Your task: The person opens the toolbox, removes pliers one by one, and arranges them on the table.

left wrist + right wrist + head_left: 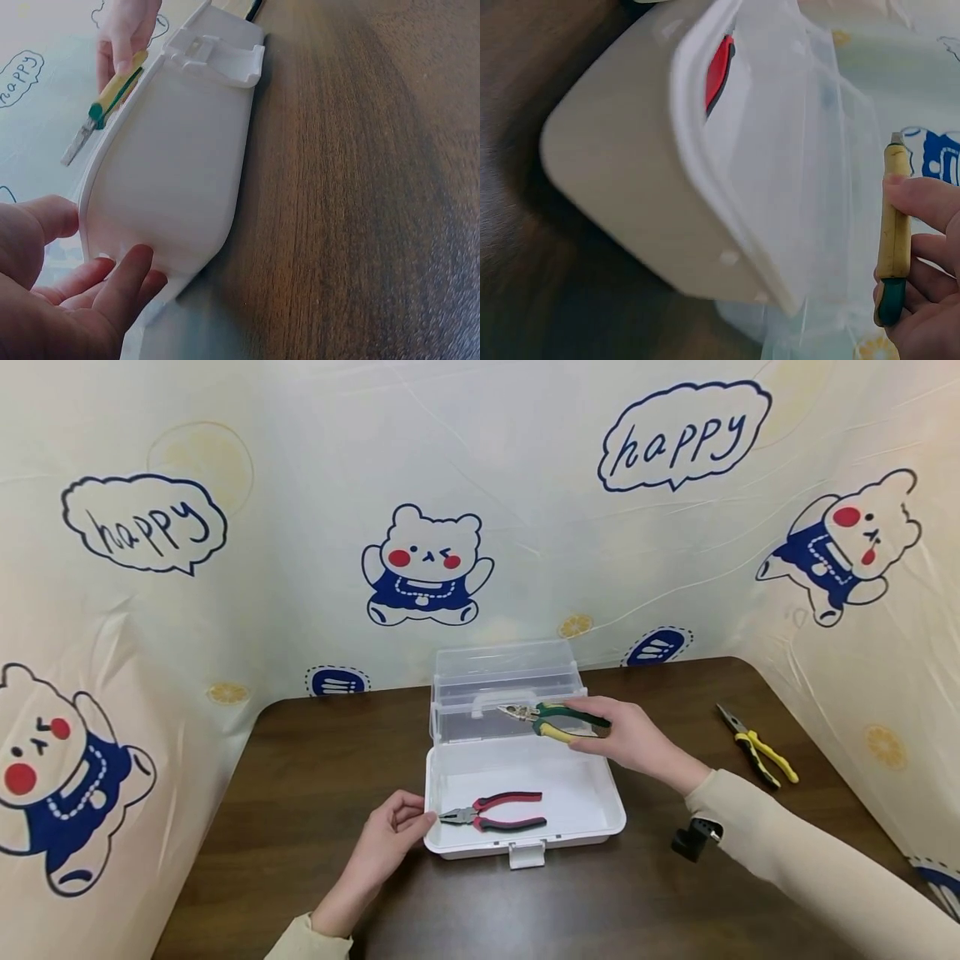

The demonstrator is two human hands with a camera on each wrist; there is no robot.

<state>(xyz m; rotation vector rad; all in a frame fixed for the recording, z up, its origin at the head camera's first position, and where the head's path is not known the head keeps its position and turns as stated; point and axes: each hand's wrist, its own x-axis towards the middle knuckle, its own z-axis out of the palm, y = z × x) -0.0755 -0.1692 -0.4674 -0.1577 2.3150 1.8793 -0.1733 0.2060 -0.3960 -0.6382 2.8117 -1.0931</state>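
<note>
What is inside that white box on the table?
Red-and-black pliers lie in the white box, nose toward its left side. Whatever is directly beneath them is covered and cannot be seen.

Room type unclear; cartoon-print sheeting (pixel 536 543) walls in wood-grain table (pixel 315 777).

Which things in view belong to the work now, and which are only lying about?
Belonging, it seems:
open rectangular white plastic box with clear lid, touched by the left hand
green and yellow metal pliers, in the right hand
red and black metal pliers, inside the box

Lying about:
long-nosed yellow and black pliers, untouched on the brown wooden table; perhaps for later
</note>
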